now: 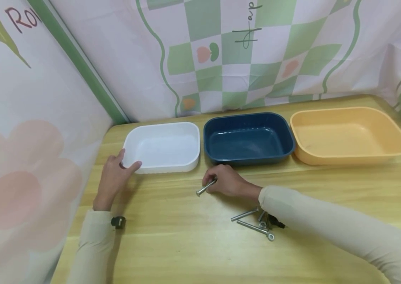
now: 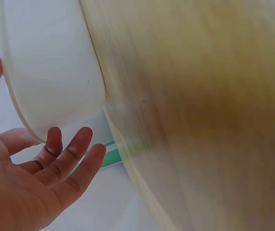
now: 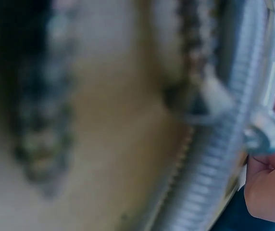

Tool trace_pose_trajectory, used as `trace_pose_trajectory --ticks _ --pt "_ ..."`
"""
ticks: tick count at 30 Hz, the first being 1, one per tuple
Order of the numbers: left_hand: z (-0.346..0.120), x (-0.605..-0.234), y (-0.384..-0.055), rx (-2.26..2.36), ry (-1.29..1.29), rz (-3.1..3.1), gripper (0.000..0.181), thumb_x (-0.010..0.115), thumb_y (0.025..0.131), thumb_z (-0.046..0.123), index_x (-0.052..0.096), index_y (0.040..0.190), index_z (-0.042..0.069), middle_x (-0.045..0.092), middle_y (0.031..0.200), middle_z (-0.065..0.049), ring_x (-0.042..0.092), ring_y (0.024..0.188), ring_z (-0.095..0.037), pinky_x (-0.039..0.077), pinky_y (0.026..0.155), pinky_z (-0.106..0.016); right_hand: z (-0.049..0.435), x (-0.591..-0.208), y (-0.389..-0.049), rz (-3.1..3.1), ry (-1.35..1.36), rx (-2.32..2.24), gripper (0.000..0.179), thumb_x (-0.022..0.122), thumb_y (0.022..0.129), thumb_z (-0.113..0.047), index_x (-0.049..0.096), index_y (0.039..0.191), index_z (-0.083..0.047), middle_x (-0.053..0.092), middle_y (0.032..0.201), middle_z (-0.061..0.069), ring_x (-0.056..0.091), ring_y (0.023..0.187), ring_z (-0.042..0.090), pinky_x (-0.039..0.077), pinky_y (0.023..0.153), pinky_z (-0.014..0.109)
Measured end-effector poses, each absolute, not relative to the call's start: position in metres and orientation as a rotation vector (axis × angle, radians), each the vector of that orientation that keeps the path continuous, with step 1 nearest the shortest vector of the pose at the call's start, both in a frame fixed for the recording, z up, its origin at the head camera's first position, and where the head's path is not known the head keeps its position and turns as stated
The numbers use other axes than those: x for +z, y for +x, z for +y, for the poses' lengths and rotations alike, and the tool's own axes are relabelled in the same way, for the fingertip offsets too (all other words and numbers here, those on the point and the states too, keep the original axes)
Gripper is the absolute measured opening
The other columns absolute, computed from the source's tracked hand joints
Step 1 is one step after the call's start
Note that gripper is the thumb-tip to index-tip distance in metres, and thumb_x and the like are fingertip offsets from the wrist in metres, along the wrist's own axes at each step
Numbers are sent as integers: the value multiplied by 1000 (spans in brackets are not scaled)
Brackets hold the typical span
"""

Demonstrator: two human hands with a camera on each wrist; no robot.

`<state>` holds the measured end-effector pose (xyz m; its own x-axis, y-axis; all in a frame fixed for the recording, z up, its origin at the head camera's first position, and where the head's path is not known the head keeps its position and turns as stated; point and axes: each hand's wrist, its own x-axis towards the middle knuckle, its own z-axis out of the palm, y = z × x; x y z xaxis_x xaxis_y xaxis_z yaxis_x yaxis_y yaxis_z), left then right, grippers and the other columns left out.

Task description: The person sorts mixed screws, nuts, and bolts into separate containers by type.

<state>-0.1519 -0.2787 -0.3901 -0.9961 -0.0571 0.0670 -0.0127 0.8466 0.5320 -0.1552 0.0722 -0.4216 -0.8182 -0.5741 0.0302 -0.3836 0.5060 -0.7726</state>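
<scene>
My left hand [image 1: 112, 177] is at the near left corner of the white tray [image 1: 190, 167], thumb on the front side and a finger at the left rim. In the left wrist view its other fingers [image 2: 75, 159] spread loosely beside the tray wall. My right hand [image 1: 226, 180] pinches a metal bolt [image 1: 205, 187] in front of the dark blue tray [image 1: 250, 161], the bolt's head pointing down to the left. Under the right forearm lie several loose bolts [image 1: 252, 227], partly hidden by the sleeve. A threaded shaft [image 3: 209, 159] fills much of the right wrist view, blurred.
A yellow tray [image 1: 349, 159] stands right of the blue one, close against it. All three trays line the back of the wooden table [image 1: 172, 232], before a patterned cloth [image 1: 236, 75]. A small black device [image 1: 118, 222] sits at the left wrist.
</scene>
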Motion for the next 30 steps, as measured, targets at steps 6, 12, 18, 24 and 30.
trace_pose_trajectory --ticks 6,12,18,24,30 --pt "-279 -390 -152 -845 71 -2952 89 67 94 48 31 151 -10 50 109 -30 51 92 -36 43 82 -48 70 -420 -153 2582 -867 -1109 13 82 77 -2 74 80 -11 68 76 -8 60 77 11 49 73 29" --pt "-280 -391 -152 -832 65 -2954 88 67 94 47 31 151 -10 50 108 -30 51 92 -37 43 83 -49 66 -420 -150 2579 -849 -1106 14 82 77 -2 73 79 -12 67 74 -9 59 75 10 48 73 29" --pt "-279 -391 -151 -835 79 -2958 89 66 94 48 31 151 -10 50 108 -29 51 92 -36 43 83 -48 63 -416 -147 2550 -837 -1123 14 81 78 -2 73 79 -13 66 72 -8 57 73 9 47 71 29" --pt "-278 -390 -151 -841 89 -2967 90 66 94 48 29 152 -10 50 111 -31 50 95 -37 43 85 -50 60 -409 -147 2534 -814 -1128 14 81 80 -3 72 79 -14 62 69 -8 54 68 10 46 65 29" --pt "-277 -390 -152 -847 68 -2958 88 67 94 46 30 151 -10 51 108 -29 50 94 -37 42 86 -50 60 -399 -148 2537 -824 -1135 13 80 81 -4 73 80 -14 62 70 -9 55 67 9 47 66 30"
